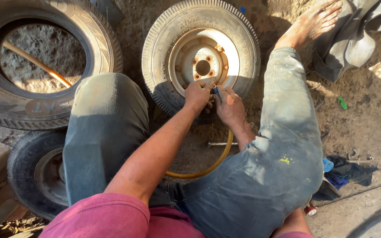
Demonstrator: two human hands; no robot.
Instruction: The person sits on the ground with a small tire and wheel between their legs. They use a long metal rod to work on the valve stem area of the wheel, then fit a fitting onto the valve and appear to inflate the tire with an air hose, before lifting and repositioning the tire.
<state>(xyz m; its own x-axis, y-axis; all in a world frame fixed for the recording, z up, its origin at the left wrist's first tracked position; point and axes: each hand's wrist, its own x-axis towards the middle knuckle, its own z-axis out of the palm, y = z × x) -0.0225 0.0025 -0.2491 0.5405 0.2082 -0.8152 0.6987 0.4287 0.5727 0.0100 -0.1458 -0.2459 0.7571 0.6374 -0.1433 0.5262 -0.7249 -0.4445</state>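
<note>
Wheel (200,61) valve: both hands, left (198,94) and right (228,105), grip clenched on the blue hose nozzle (216,91).

The small wheel (200,61) at the upper middle of the frame has a dusty, ribbed rubber tyre, matt grey, around a painted metal rim (203,55) that is chalky and rust-flecked at the bolt holes. The yellow hose (212,165) in the lower middle looks like smooth, slightly glossy rubber or plastic, though shadow makes that hard to tell. The jeans (278,145) are coarse, grimy denim, and the ground (367,110) at the right is rough, dry dirt.
</note>
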